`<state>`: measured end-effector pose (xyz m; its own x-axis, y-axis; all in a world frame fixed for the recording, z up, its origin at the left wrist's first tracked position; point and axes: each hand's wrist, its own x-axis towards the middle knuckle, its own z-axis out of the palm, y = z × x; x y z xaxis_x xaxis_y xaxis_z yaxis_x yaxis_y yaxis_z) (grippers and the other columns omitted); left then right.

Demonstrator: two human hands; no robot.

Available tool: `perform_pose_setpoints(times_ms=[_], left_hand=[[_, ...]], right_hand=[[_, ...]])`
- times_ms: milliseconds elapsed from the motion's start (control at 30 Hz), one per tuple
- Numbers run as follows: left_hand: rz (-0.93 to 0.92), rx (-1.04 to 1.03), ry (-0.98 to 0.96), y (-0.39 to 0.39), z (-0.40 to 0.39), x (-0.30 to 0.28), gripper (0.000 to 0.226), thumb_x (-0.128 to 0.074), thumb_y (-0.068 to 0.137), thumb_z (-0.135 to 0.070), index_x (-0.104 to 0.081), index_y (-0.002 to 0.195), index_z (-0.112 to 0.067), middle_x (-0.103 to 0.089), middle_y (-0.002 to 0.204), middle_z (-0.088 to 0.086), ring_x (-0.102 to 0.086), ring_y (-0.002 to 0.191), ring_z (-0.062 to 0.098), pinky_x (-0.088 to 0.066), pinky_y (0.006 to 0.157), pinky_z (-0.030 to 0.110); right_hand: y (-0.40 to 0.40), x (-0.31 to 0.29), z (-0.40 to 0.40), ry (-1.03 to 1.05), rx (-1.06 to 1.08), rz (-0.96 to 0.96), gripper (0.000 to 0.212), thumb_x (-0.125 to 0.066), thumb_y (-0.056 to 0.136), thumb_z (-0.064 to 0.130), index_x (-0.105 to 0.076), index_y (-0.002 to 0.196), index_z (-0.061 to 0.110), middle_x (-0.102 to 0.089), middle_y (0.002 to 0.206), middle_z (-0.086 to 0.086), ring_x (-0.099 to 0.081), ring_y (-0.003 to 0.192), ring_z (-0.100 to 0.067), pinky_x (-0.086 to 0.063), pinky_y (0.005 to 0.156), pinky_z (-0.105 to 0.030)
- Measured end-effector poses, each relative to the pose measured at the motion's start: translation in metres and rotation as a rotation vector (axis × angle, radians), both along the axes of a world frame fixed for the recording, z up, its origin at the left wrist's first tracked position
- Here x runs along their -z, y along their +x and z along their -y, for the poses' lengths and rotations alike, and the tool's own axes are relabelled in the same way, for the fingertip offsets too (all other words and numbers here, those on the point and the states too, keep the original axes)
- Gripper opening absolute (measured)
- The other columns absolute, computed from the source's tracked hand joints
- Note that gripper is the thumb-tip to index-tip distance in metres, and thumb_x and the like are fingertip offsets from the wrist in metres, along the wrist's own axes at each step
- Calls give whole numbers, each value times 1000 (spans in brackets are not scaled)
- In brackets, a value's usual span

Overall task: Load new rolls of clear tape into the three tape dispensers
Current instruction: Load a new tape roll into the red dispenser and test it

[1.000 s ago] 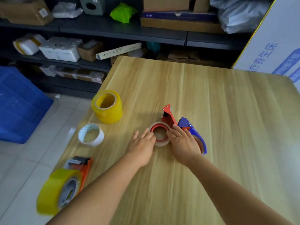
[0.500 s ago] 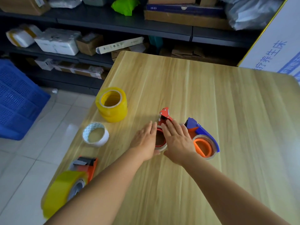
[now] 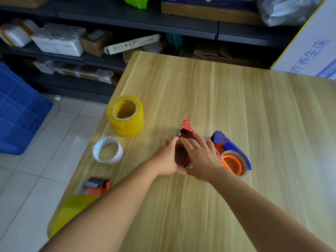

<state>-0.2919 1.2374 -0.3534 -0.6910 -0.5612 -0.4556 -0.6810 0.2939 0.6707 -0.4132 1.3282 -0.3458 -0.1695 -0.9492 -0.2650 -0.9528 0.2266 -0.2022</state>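
Note:
A red tape dispenser [image 3: 186, 126] lies on its side in the middle of the wooden table [image 3: 236, 106]. My left hand [image 3: 166, 159] grips the left rim of its wheel, thumb underneath. Fingers flat, my right hand [image 3: 201, 157] covers the wheel's right side. A blue dispenser [image 3: 229, 146] with an orange wheel lies just right of my right hand. An orange dispenser [image 3: 96, 186] carrying a yellow roll [image 3: 72, 210] sits at the near left edge. A stack of yellowish clear tape rolls [image 3: 125, 115] stands at the left.
A thin white roll [image 3: 107, 150] lies near the table's left edge, between the stack and the orange dispenser. Dark shelves [image 3: 127, 20] with boxes stand behind the table. A blue crate [image 3: 16, 113] sits on the tiled floor. A white carton [image 3: 312, 46] leans at the far right.
Both hands have closed in over the red dispenser's wheel. My right hand slid left off the blue dispenser, so its orange wheel now shows.

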Motion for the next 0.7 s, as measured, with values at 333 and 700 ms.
perform_pose_setpoints(times_ms=[333,700], left_hand=[[89,-307,-302,-9,2,3,19,-53,91,-14,-57,110,-15,-66,105,7,-60,87,25,-43,68,30],[-183,-547,-294,12,4,-25,31,-43,97,-18,-60,122,-12,-56,119,12,-56,105,24,-38,83,22]], right_hand=[[0,-10,3,8,-39,5,96,-75,74,35,-14,148,28,-26,153,4,-7,146,-23,-21,115,-51],[10,-41,21,-124,-30,130,96,-74,70,48,-22,145,22,-35,140,-1,-40,127,-23,-32,107,-35]])
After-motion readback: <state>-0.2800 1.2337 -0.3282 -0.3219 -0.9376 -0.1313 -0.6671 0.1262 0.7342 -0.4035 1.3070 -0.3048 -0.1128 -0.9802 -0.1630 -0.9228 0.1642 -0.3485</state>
